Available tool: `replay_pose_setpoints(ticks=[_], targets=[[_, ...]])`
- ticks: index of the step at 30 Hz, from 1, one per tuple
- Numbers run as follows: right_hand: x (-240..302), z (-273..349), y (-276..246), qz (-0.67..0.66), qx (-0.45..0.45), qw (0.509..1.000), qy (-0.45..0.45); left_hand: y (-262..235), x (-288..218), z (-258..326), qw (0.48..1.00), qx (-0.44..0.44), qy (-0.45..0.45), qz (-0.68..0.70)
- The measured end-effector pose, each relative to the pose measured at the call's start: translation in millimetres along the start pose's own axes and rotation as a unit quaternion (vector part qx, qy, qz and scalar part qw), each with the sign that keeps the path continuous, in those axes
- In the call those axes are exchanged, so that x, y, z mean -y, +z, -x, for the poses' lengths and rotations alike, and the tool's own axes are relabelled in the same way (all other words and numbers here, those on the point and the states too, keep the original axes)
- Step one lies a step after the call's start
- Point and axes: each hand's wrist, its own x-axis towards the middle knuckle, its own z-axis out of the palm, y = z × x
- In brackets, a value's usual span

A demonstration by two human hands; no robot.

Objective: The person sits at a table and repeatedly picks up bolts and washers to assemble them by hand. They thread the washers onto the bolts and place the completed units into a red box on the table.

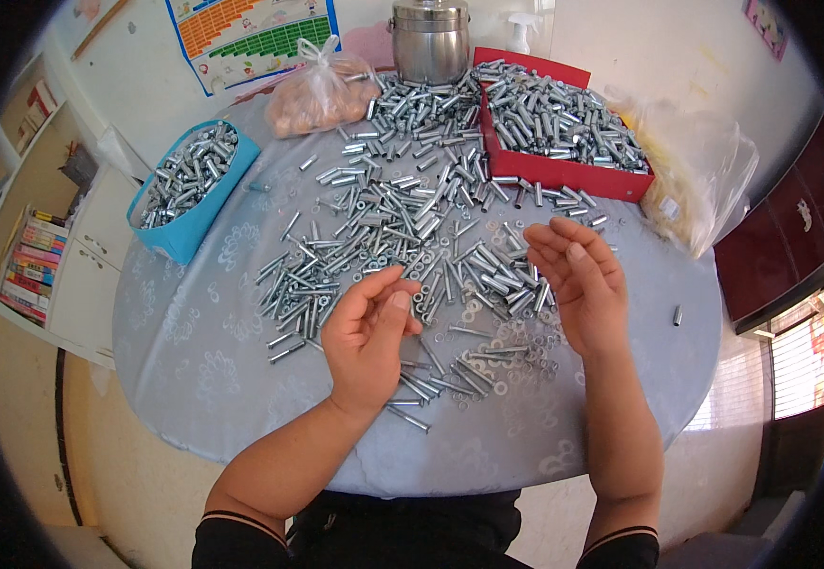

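Observation:
Both my hands hover over the near side of a heap of loose metal hardware on the table. My left hand [367,337] is loosely curled, thumb apart from the fingers, with nothing visible in it. Raised with its palm turned inward, my right hand [583,289] has half-bent fingers and also shows nothing in it. Between and beyond them lie bolts [474,375], metal sleeves [421,213], nuts [362,206] and washers [500,387]. Several long bolts point toward me just right of my left hand. Clear plastic-looking rings [545,365] are scattered below my right hand.
A blue box [189,232] of metal sleeves stands at the left, a red box [564,171] of them at the back right. Behind are a tied bag [317,100] of round brown things, a steel pot [430,47] and a plastic bag [696,185]. One sleeve [677,315] lies far right.

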Motion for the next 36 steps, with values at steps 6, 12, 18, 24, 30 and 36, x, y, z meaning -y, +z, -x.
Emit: replay_pose_setpoints(ticks=[6,12,18,24,30,36], targets=[[-1.6,-2.0,-2.8,-0.005,-0.046,0.999,0.021,-2.6,4.7,-3.0,0.998,-0.003,0.01,-0.055],[-1.2,-0.9,-7.8,0.006,-0.064,0.998,0.016,-3.9,2.7,-8.4,0.892,0.156,0.171,-0.39],[4.8,-0.3,-6.2,0.048,-0.09,0.995,-0.016,4.1,4.4,-3.4,0.82,0.214,0.205,-0.49],[12.0,-0.1,-9.0,0.155,-0.148,0.977,-0.01,4.9,5.6,-4.6,0.818,0.213,0.216,-0.489],[12.3,0.8,-9.1,0.229,-0.133,0.964,0.027,5.0,2.8,-6.3,0.847,0.179,0.238,-0.44],[8.8,4.3,-2.8,0.254,-0.096,0.962,0.032,4.4,1.5,-6.5,0.861,0.172,0.248,-0.411]])
